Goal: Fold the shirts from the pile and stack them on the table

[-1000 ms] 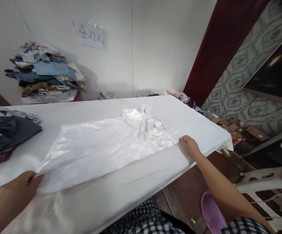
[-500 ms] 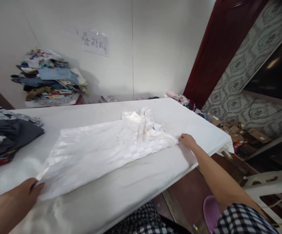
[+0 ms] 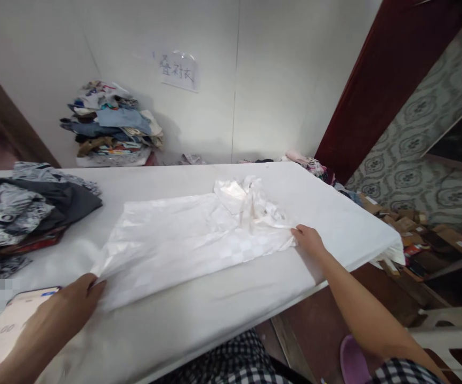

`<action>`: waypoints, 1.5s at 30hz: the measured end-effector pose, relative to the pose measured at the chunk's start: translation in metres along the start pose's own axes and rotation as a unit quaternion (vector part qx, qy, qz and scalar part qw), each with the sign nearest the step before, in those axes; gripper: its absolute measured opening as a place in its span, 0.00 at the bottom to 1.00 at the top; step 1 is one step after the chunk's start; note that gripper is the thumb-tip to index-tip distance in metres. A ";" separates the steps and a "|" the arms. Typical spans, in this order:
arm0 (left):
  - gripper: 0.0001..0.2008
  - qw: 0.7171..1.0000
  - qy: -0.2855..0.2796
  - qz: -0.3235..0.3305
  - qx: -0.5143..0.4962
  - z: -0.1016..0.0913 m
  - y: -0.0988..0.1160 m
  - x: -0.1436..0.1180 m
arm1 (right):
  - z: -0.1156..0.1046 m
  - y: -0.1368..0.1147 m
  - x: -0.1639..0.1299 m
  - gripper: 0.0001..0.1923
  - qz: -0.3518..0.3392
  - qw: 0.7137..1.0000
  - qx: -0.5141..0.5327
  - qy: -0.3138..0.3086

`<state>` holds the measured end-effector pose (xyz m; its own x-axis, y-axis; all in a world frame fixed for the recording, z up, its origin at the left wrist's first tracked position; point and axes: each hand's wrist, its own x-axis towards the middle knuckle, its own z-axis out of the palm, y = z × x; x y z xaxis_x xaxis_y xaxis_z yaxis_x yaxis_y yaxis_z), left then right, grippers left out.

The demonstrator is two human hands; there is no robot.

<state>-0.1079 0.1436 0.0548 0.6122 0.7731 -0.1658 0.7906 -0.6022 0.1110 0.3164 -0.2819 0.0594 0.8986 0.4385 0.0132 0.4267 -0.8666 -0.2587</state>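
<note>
A: White shirt (image 3: 191, 240) lies flat mid-table (image 3: 231, 304), collar bunched (far right)
B: Left hand (image 3: 73, 301) pinches the hem, right hand (image 3: 308, 240) grips the shoulder edge; looks like smoothing. Next, an even pull

**Bare arms, checked cloth**

Both arms are bare from the frame edge to the fingertips — no sleeves, watch, rings or gloves in view. The left hand (image 3: 74, 298) shows its back, with a broad forearm behind it; the right hand (image 3: 308, 240) ends a long, slim forearm. Below the table (image 3: 215, 320) edge the person wears black-and-white checked fabric (image 3: 231, 362) — a small, even gingham. The same check shows again at the root of the right arm, in the lower right corner.
</note>
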 end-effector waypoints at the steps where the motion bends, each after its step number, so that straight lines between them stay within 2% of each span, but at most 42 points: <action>1: 0.21 1.000 -0.010 -0.016 0.003 -0.008 0.008 -0.007 | -0.002 0.001 0.005 0.16 0.005 1.000 -0.016 -0.015; 4: 0.25 0.998 -0.025 -0.065 0.000 -0.028 0.022 -0.022 | -0.013 -0.005 0.015 0.11 -0.014 0.999 -0.035 -0.023; 7: 0.30 0.996 0.057 -0.066 0.001 -0.037 0.027 -0.021 | -0.023 -0.029 0.017 0.18 -0.056 0.998 0.027 0.004; 8: 0.31 0.995 0.093 -0.039 0.005 -0.038 0.030 -0.017 | -0.024 -0.041 0.017 0.20 -0.065 0.996 0.056 -0.001; 10: 0.29 0.988 0.140 0.063 0.007 -0.035 0.040 -0.006 | -0.023 -0.065 0.018 0.26 -0.061 0.993 0.097 -0.035; 12: 0.27 0.974 0.142 0.175 -0.001 -0.030 0.054 0.006 | -0.016 -0.086 0.022 0.31 -0.053 0.992 0.095 -0.070; 13: 0.25 0.968 0.134 0.213 -0.005 -0.027 0.061 0.012 | -0.011 -0.094 0.026 0.29 -0.056 0.992 0.080 -0.076; 15: 0.22 0.964 0.116 0.240 -0.004 -0.024 0.073 0.022 | -0.002 -0.104 0.036 0.20 -0.070 0.995 0.044 -0.062; 17: 0.19 0.966 0.110 0.235 0.008 -0.026 0.080 0.028 | 0.005 -0.105 0.048 0.12 -0.076 0.996 0.041 -0.023; 20: 0.17 0.961 0.147 0.233 0.015 -0.037 0.081 0.032 | 0.010 -0.096 0.062 0.16 -0.064 0.989 0.129 0.027; 23: 0.18 0.959 0.193 0.208 0.019 -0.046 0.079 0.035 | 0.014 -0.087 0.069 0.18 -0.059 0.983 0.173 0.033; 25: 0.19 0.965 0.181 0.188 0.039 -0.046 0.078 0.039 | 0.017 -0.084 0.070 0.14 -0.061 0.983 0.170 0.018; 28: 0.19 0.971 0.156 0.172 0.054 -0.036 0.079 0.045 | 0.021 -0.082 0.073 0.12 -0.064 0.983 0.171 -0.004; 30: 0.21 0.966 0.190 0.173 0.039 -0.026 0.079 0.048 | 0.019 -0.080 0.078 0.18 -0.057 0.981 0.185 -0.016; 33: 0.24 0.943 0.251 0.219 0.002 -0.007 0.079 0.048 | 0.011 -0.077 0.093 0.28 -0.016 0.970 0.241 -0.038; 35: 0.25 0.933 0.245 0.263 -0.014 0.009 0.078 0.046 | 0.006 -0.078 0.109 0.31 0.026 0.962 0.270 -0.043; 39: 0.26 0.933 0.226 0.280 -0.010 0.043 0.074 0.046 | 0.004 -0.090 0.151 0.27 0.083 0.958 0.272 -0.030; 42: 0.25 0.926 0.256 0.277 0.001 0.059 0.068 0.050 | 0.010 -0.101 0.179 0.25 0.119 0.957 0.264 -0.017; 45: 0.26 0.914 0.286 0.286 0.016 0.068 0.062 0.054 | 0.017 -0.110 0.199 0.19 0.138 0.955 0.263 0.004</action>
<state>-0.0267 0.1350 -0.0135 0.8403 0.3012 0.4509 0.3430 -0.9393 -0.0118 0.4462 -0.0953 0.0736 0.9712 0.2068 -0.1183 0.0653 -0.7084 -0.7028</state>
